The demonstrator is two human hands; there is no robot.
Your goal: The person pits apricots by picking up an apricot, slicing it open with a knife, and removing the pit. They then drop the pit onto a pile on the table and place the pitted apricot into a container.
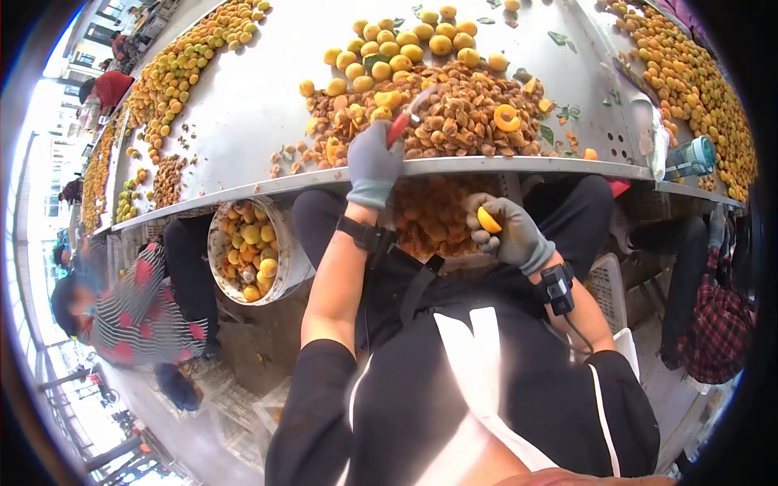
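My left hand point(375, 164), in a grey glove, is closed around a red-handled knife point(399, 128) with a short, pale, curved blade. It is over the table's front edge, beside a heap of brown apricot pits point(466, 121). A cut apricot point(507, 118) lies on that heap, and whole yellow apricots point(397, 50) sit behind it. Lower and to the right, my gloved right hand point(515, 232) grips an apricot half point(488, 219) between thumb and fingers. Beneath the table edge, between my knees, a container holds orange apricot pieces point(429, 217), partly hidden by my arm.
A white bucket point(285, 247) of apricots stands left of my legs. The metal table point(267, 97) carries more apricot piles at far left and right. A teal bottle point(691, 158) is at the right edge. Co-workers sit on both sides; one wears a striped top point(142, 320).
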